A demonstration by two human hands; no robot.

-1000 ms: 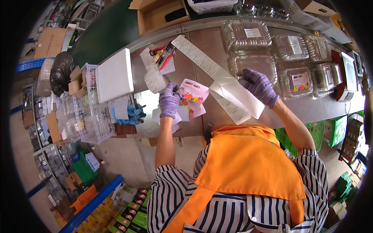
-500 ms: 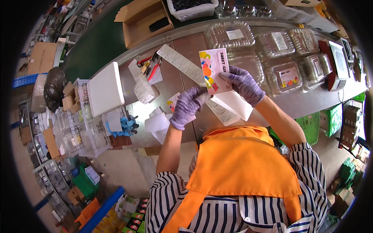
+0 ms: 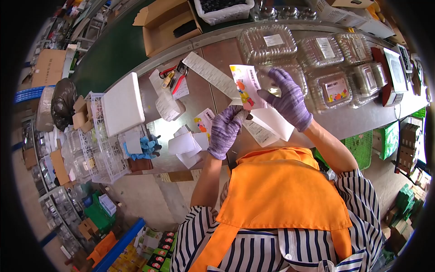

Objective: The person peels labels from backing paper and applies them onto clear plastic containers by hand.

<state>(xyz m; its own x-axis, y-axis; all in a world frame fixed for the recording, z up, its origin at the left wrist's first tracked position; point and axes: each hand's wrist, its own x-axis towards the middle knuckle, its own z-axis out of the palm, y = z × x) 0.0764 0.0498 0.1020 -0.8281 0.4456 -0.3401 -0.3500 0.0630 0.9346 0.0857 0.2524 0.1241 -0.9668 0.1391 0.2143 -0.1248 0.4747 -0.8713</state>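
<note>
- Left hand [image 3: 225, 133]: pinches the near end of the printed card [image 3: 245, 86] over the counter [image 3: 340, 123].
- Right hand [image 3: 292, 99]: fingers wide, just right of the card; contact indeterminable.
- Step, apparently: handling the card; two-handed grip calls for closing the right fingers.

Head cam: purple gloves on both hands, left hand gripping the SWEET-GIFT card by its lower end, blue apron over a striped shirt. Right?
Not quite: the apron is orange, not blue, as the head view shows. The rest stands: purple gloves on both hands, left hand gripping the SWEET-GIFT card by its lower end, striped shirt under the apron.
</note>
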